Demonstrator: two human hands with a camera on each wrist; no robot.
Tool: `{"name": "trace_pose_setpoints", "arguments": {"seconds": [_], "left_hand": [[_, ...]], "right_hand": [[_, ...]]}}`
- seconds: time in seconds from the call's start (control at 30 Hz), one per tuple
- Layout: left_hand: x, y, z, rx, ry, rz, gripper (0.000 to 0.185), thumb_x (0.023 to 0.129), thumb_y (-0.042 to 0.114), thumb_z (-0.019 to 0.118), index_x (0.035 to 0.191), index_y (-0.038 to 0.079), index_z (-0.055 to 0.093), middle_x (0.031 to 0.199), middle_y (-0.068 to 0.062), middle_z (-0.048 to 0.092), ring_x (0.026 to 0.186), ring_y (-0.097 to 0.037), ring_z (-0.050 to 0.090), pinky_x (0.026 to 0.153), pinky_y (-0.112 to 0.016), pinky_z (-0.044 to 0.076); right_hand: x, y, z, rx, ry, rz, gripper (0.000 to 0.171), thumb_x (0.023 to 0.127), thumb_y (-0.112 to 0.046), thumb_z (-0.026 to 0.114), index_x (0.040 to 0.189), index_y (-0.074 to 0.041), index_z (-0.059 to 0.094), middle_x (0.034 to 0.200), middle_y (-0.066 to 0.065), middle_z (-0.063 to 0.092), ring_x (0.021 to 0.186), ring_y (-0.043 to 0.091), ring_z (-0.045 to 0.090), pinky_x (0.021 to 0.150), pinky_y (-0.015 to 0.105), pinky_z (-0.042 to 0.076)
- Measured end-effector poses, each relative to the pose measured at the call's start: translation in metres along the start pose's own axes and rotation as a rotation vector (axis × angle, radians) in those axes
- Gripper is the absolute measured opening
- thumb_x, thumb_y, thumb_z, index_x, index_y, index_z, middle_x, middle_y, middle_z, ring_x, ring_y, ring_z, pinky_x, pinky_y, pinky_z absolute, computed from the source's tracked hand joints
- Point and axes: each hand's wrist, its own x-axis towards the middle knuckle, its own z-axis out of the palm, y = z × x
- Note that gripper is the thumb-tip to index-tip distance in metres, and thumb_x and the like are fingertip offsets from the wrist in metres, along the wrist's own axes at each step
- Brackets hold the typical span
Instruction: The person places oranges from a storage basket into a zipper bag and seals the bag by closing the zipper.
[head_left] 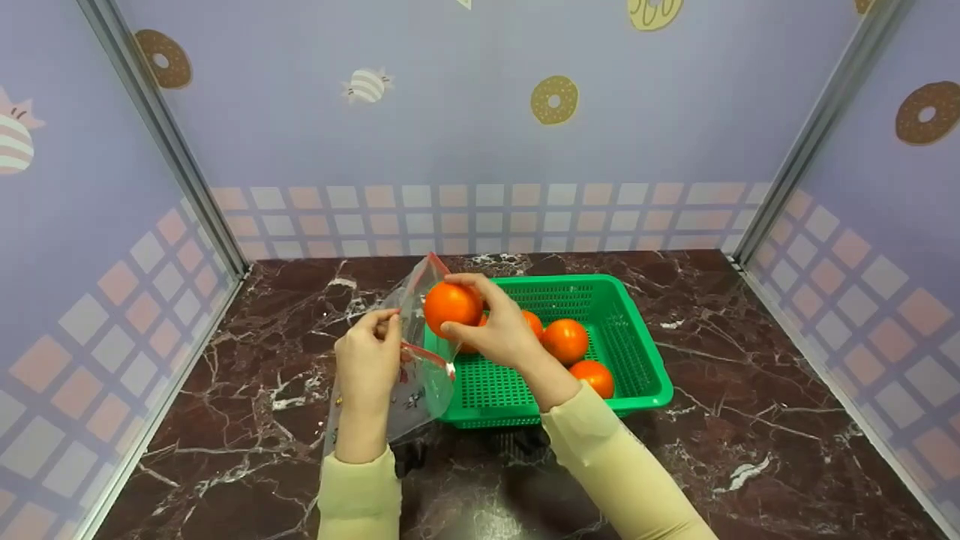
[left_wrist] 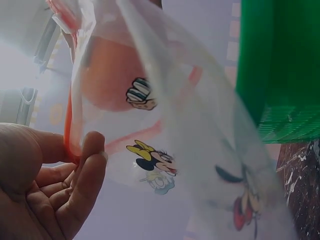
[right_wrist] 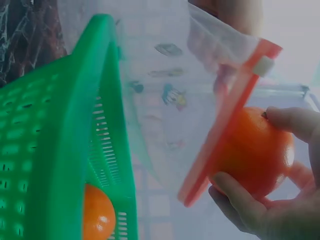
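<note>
Now my right hand has an orange in its grip, thumb below and fingers curled over the top, the fruit sitting right at the mouth of the bag. Just left of that grip, my left hand pinches the bag's red zip edge between thumb and fingertips, holding the mouth up and open; the rest of the bag hangs down below that pinch toward the table. From the right wrist view the orange touches the zip strip, partly past it. Behind and right of my right hand sits the green basket, close against the bag, with more oranges lying inside it, just beyond my wrist.
</note>
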Motion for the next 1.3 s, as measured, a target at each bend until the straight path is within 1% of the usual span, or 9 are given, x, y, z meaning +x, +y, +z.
{"name": "trace_pose_setpoints", "arguments": {"seconds": [0.23,0.4,0.57,0.67,0.77,0.9,1.07,1.2,1.3], "left_hand": [[0.001,-0.001,0.0,0.006,-0.001,-0.009,0.02,0.099,0.013,0.065,0.11,0.004,0.079,0.079,-0.012,0.077,0.048,-0.007,0.058,0.048,-0.023,0.044],[0.001,-0.001,0.0,0.01,0.019,-0.002,0.02,0.098,0.016,0.066,0.109,0.005,0.08,0.08,-0.011,0.078,0.054,-0.015,0.064,0.05,-0.025,0.046],[0.001,-0.002,0.0,0.008,0.069,0.04,0.017,0.097,0.011,0.068,0.105,0.004,0.08,0.078,-0.013,0.076,0.06,-0.022,0.064,0.055,-0.026,0.047],[0.001,-0.002,0.0,0.004,0.084,0.051,0.016,0.096,0.009,0.068,0.103,0.003,0.08,0.077,-0.013,0.076,0.06,-0.022,0.064,0.055,-0.027,0.047],[0.001,-0.002,0.0,0.0,0.085,0.051,0.016,0.096,0.009,0.068,0.104,0.003,0.08,0.078,-0.014,0.076,0.061,-0.022,0.064,0.055,-0.026,0.047],[0.0,-0.001,-0.003,-0.005,0.089,0.046,0.016,0.097,0.011,0.069,0.105,0.004,0.08,0.081,-0.014,0.077,0.062,-0.024,0.066,0.053,-0.024,0.046],[-0.001,-0.001,-0.01,-0.034,0.151,0.08,0.016,0.097,0.011,0.069,0.104,0.004,0.08,0.079,-0.013,0.076,0.055,-0.011,0.061,0.051,-0.017,0.042],[-0.001,-0.002,-0.016,-0.102,0.214,0.097,0.015,0.097,0.009,0.068,0.103,0.003,0.08,0.075,-0.013,0.075,0.049,0.009,0.051,0.049,-0.01,0.041],[-0.001,-0.001,-0.019,-0.143,0.227,0.103,0.015,0.097,0.008,0.067,0.104,0.002,0.079,0.074,-0.014,0.074,0.047,0.006,0.057,0.048,-0.009,0.043]], "right_hand": [[0.001,-0.001,0.007,-0.107,-0.076,-0.067,0.061,0.091,-0.019,0.081,0.146,-0.019,0.054,0.15,0.008,0.054,0.127,0.033,0.06,0.104,0.053,0.052],[0.0,-0.002,0.008,-0.114,-0.114,-0.07,0.062,0.093,-0.016,0.078,0.148,-0.016,0.051,0.152,0.011,0.053,0.13,0.036,0.06,0.106,0.051,0.053],[-0.001,-0.002,0.009,-0.096,-0.052,-0.022,0.05,0.096,-0.013,0.073,0.143,-0.012,0.055,0.147,0.013,0.058,0.133,0.038,0.058,0.107,0.051,0.051],[-0.001,-0.002,0.008,-0.126,0.028,0.078,0.045,0.098,-0.017,0.071,0.14,-0.009,0.057,0.143,0.017,0.058,0.132,0.037,0.056,0.107,0.053,0.05],[0.001,0.0,0.005,-0.194,0.035,0.24,0.051,0.1,-0.026,0.069,0.144,-0.008,0.051,0.135,0.019,0.059,0.119,0.034,0.061,0.099,0.049,0.053],[0.004,0.003,0.003,-0.218,-0.066,0.376,0.053,0.102,-0.027,0.065,0.145,-0.002,0.049,0.111,0.017,0.068,0.082,0.021,0.063,0.072,0.033,0.053],[0.005,0.005,0.004,-0.126,-0.086,0.356,0.042,0.1,-0.011,0.064,0.138,0.002,0.056,0.078,0.006,0.061,0.057,0.011,0.048,0.054,0.023,0.04],[0.004,0.002,0.004,-0.097,-0.059,0.326,0.042,0.098,-0.01,0.064,0.139,-0.001,0.057,0.07,0.001,0.054,0.052,0.012,0.041,0.051,0.024,0.036],[0.003,0.001,0.005,-0.093,-0.045,0.3,0.043,0.098,-0.01,0.064,0.139,-0.001,0.057,0.071,0.001,0.054,0.052,0.011,0.042,0.051,0.024,0.036]]}}
